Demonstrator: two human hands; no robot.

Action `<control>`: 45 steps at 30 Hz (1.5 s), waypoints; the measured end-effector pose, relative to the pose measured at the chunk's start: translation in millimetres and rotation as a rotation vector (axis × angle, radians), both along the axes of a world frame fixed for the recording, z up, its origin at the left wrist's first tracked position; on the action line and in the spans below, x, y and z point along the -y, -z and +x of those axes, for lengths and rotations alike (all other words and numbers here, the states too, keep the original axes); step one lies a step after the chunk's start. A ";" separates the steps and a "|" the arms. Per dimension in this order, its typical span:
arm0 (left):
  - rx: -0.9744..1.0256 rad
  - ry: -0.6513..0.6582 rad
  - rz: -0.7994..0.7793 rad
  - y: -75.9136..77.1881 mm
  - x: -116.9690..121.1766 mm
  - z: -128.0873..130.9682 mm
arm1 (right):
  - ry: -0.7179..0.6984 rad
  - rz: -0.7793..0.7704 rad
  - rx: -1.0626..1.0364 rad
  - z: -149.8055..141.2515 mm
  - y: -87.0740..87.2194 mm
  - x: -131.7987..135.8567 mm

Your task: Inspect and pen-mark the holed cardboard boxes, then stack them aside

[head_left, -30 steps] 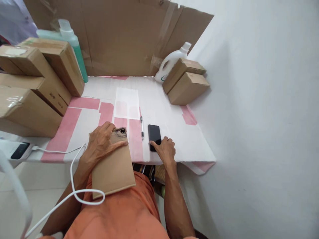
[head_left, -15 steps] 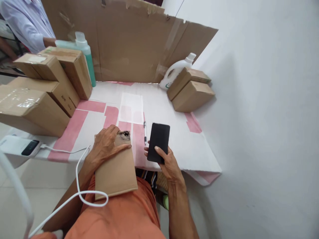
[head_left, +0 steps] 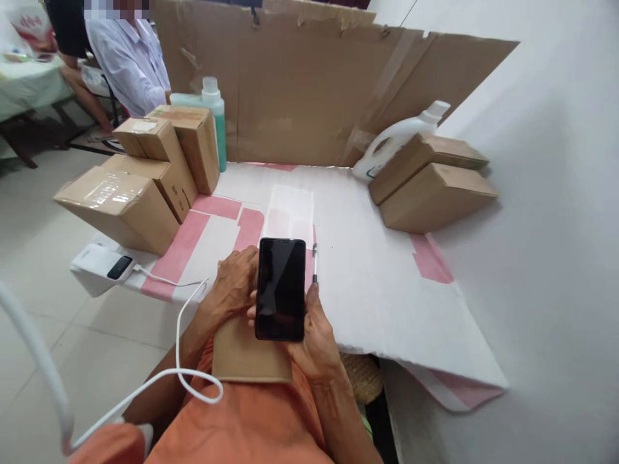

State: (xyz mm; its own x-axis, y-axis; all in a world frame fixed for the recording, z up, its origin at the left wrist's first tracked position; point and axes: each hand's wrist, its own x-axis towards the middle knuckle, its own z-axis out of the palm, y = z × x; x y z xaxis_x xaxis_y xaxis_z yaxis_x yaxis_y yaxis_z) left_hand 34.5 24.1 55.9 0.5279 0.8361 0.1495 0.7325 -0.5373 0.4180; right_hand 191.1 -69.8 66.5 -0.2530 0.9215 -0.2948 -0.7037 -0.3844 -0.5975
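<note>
A black smartphone point(head_left: 280, 290) is held upright in my right hand point(head_left: 320, 338), its dark screen turned toward me. My thumb lies along its right edge and fingertips show at its left edge. My left hand point(head_left: 233, 283) grips the upper part of a flat brown cardboard piece point(head_left: 251, 361), which rests against my lap at the table's front edge. The phone covers my left fingertips and the top of the cardboard. Just right of the phone, a pen point(head_left: 315, 263) lies on the table. Behind the phone is a white sheet of paper point(head_left: 290, 209).
Several cardboard boxes point(head_left: 120, 200) and a green bottle point(head_left: 220, 129) stand at left; two boxes point(head_left: 435, 196) and a white jug point(head_left: 394, 142) at right. A cardboard panel point(head_left: 300, 84) closes the back. A white power bank point(head_left: 99, 261) trails a cable point(head_left: 178, 335). Another person point(head_left: 128, 64) sits beyond.
My right hand has brought the phone leftward, in front of the cardboard piece and my left fingers. The camera view has turned left, so the table items appear farther right.
</note>
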 end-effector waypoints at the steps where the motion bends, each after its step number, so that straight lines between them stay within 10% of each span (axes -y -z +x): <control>1: -0.004 -0.002 -0.007 -0.4 -0.9 1.2 | -0.009 -0.003 -0.006 0.9 0.6 -0.2; 22: -0.058 -0.026 0.009 1.1 -2.4 7.5 | 0.105 -0.026 0.084 27.6 7.3 4.0; 31: -0.046 -0.057 0.026 0.9 -0.7 9.7 | 0.559 -0.154 1.076 124.7 77.0 -35.8; 36: 0.171 -0.034 -0.001 -1.1 -1.6 4.7 | 0.527 -0.288 1.420 158.8 105.4 -47.8; 45: 0.425 -0.165 0.348 -4.2 4.0 -18.3 | 0.415 -0.284 1.726 161.3 105.3 -47.5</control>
State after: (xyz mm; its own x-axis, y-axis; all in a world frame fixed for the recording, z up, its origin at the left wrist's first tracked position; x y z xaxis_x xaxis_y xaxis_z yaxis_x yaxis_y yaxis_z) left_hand 16.2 20.1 60.2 0.2278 0.7661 0.6010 0.6250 -0.5883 0.5130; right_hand 352.3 -22.2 -38.8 0.6903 0.7176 -0.0927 0.5114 -0.5745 -0.6391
